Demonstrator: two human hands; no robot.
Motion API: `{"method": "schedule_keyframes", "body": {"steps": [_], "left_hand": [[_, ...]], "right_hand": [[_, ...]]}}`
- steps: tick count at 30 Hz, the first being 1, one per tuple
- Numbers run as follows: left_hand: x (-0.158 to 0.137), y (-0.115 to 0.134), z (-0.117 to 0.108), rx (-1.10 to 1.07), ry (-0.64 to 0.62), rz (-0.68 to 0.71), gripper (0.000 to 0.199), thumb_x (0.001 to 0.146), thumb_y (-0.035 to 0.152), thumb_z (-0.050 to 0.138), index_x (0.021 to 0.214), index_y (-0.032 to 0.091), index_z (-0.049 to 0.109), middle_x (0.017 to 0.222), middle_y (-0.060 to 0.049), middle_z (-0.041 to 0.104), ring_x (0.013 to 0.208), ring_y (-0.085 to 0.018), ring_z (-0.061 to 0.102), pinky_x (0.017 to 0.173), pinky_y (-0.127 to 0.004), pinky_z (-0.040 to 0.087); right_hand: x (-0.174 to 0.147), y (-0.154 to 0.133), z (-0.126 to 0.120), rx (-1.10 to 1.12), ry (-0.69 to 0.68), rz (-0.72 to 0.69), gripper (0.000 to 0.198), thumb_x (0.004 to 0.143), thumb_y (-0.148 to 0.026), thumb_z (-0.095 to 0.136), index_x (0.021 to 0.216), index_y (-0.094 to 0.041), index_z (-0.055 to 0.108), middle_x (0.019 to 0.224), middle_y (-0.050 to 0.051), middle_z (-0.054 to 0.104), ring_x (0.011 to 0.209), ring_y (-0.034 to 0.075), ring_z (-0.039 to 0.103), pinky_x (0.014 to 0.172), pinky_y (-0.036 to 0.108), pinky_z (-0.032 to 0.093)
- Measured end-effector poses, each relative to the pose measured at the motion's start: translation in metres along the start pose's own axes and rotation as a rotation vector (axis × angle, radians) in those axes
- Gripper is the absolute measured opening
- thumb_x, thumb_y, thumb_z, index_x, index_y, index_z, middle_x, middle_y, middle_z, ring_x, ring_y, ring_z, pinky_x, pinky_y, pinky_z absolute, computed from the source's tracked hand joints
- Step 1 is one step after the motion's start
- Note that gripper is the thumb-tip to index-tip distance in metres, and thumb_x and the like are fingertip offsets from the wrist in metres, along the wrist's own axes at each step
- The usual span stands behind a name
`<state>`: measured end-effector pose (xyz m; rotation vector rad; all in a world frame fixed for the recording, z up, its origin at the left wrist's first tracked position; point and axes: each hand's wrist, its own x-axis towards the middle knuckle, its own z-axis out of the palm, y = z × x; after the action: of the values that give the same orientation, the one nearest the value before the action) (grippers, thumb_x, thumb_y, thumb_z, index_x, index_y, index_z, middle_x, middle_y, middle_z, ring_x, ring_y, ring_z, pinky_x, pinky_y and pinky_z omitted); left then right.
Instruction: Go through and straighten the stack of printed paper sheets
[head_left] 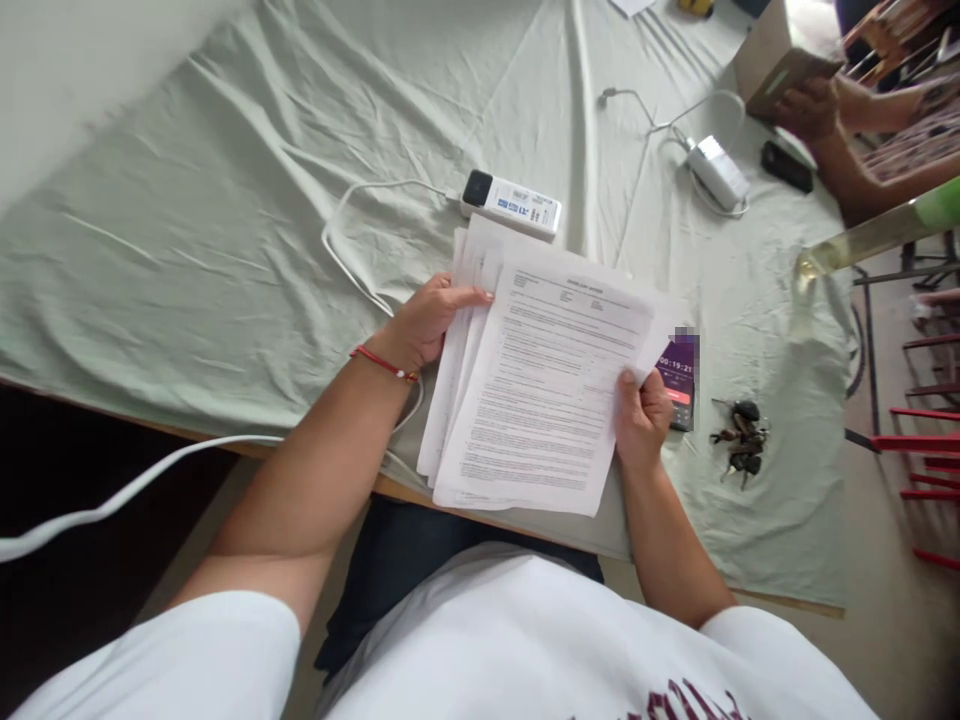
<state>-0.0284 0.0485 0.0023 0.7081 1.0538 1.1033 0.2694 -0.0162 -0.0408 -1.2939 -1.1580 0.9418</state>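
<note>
Two-handed beats one here imo: we've got our left hand and right hand clamped on opposite sides of the fanned paper stack over the counter's near edge, so let's pinch lightly to dodge creases.

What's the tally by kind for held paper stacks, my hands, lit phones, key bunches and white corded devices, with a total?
Held paper stack: 1
Hands: 2 (left hand, right hand)
Lit phone: 1
Key bunch: 1
White corded devices: 2 (nearer device, farther device)
Total: 7
</note>
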Motion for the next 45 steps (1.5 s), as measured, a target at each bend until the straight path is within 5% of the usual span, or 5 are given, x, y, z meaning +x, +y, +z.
{"method": "schedule_keyframes", "body": {"steps": [8,14,23,34,45], "left_hand": [[0.006,0.005,-0.002,-0.04,0.121,-0.026,0.033,0.065,0.027,0.071,0.097,0.019,0.078,0.093,-0.009,0.082,0.112,-0.041,0.077,0.093,-0.053,0.068],[0.003,0.004,-0.005,-0.058,0.075,0.017,0.038,0.058,0.025,0.087,0.095,0.018,0.078,0.101,-0.008,0.084,0.112,-0.039,0.076,0.103,-0.055,0.064],[0.007,-0.002,-0.008,-0.066,0.025,0.028,0.042,0.073,0.051,0.092,0.097,0.02,0.078,0.107,-0.008,0.084,0.128,-0.041,0.069,0.113,-0.06,0.056],[0.009,0.005,-0.005,-0.143,0.12,-0.015,0.028,0.068,0.031,0.075,0.095,0.024,0.074,0.107,0.0,0.084,0.137,-0.036,0.063,0.118,-0.055,0.055],[0.007,0.001,-0.01,-0.065,0.128,0.031,0.032,0.068,0.046,0.091,0.089,0.027,0.077,0.106,0.0,0.085,0.135,-0.039,0.065,0.114,-0.059,0.055]], "right_hand": [[0.004,0.0,0.001,-0.103,0.057,-0.024,0.034,0.087,-0.053,0.078,0.094,-0.023,0.065,0.079,-0.003,0.06,0.07,0.013,0.054,0.066,0.027,0.043],[0.004,-0.001,0.002,-0.106,0.046,-0.014,0.036,0.087,-0.056,0.076,0.095,-0.023,0.064,0.078,-0.004,0.057,0.07,0.013,0.051,0.065,0.027,0.042],[0.002,0.001,0.0,-0.245,-0.065,-0.016,0.041,0.095,-0.06,0.07,0.081,-0.024,0.056,0.07,-0.006,0.049,0.065,0.012,0.043,0.064,0.028,0.04],[0.003,0.004,-0.001,-0.218,-0.085,-0.009,0.038,0.096,-0.058,0.07,0.083,-0.024,0.059,0.072,-0.005,0.051,0.067,0.012,0.045,0.067,0.029,0.043],[0.004,0.006,-0.001,-0.242,-0.086,-0.022,0.038,0.096,-0.058,0.069,0.083,-0.024,0.059,0.072,-0.004,0.052,0.067,0.013,0.048,0.066,0.029,0.044]]}}
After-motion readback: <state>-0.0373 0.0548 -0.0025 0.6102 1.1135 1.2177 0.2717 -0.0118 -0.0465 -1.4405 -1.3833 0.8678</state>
